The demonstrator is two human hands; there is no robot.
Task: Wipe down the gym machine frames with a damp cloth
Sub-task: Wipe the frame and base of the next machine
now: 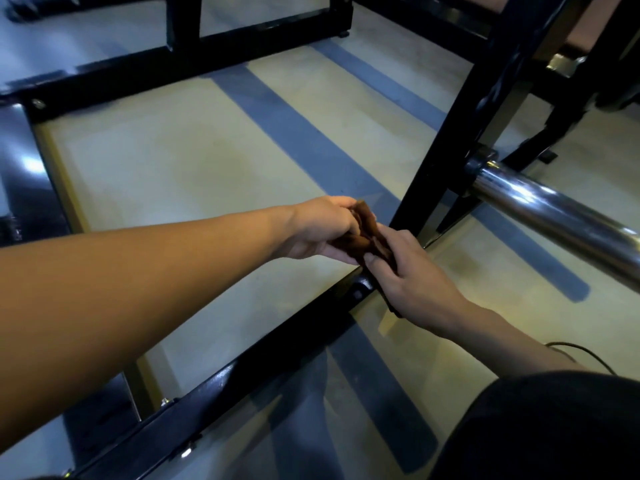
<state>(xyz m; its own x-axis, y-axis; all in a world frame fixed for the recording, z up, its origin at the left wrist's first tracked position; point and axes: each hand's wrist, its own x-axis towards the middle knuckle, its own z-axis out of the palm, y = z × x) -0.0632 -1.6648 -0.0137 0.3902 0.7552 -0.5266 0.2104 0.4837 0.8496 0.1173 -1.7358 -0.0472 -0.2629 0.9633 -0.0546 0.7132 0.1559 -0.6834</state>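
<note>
At the far left a glossy black steel base beam of the gym machine frame [20,174] runs along the pale yellowish floor with broad blue-grey stripes [194,161], and a black cross rail [145,74] joins it at the top, a small bolt head showing near the corner. My bare left forearm reaches in from the left edge, and my left hand [322,228] sits over the middle of the floor panel with its fingers [343,202] curled round the upper end of a crumpled, reddish-brown cloth [367,237]. The cloth is bunched between both my hands, held up above the floor and just over the near black diagonal floor rail [221,382], which runs from the bottom left up toward the middle; I cannot tell whether the cloth touches that rail. My right hand [412,282] meets the left, its thumb pressed on the lower part of the cloth and its fingers [401,244] wrapped round it, so both hands grip the same rag. Just beyond my right knuckles a slanted black upright post [460,126] rises from the rail. Further right a shiny chrome round bar [554,220] sticks out from the post toward the right edge. A thin black cable [585,353] lies on the floor behind my right forearm, and my dark sleeve [554,431] fills the lower right corner
</note>
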